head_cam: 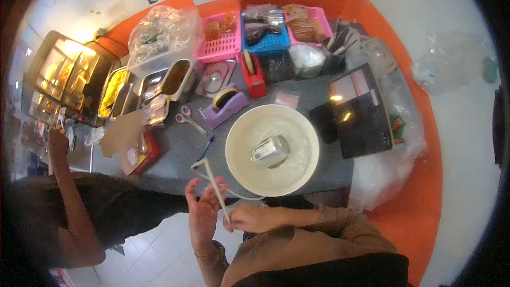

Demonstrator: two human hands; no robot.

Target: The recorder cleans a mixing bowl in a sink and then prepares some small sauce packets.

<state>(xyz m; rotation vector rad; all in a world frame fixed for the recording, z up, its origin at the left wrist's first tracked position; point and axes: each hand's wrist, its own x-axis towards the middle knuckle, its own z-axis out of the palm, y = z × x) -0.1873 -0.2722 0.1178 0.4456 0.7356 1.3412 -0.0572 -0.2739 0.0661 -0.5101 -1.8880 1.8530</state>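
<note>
My right hand (255, 218) is closed on a white cord (215, 185) below the table's front edge. Beside it my left hand (204, 207) is raised with its fingers apart, and the cord passes in front of them. Part of the cord loops up over the table edge and runs right, under a large cream bowl (235, 175) or just before it. Inside the bowl, in what looks like clear water, a silvery container (269, 151) with printing lies on its side. A blue pen (206, 147) rests left of the bowl.
Scissors (191, 120), a purple tape dispenser (225, 107) and a red one (254, 73) stand behind. A tablet (360, 111) is to the right. Pink and blue baskets (219, 50) line the back. At left are a red box (149, 155), food trays (113, 91) and another person's arm (69, 191).
</note>
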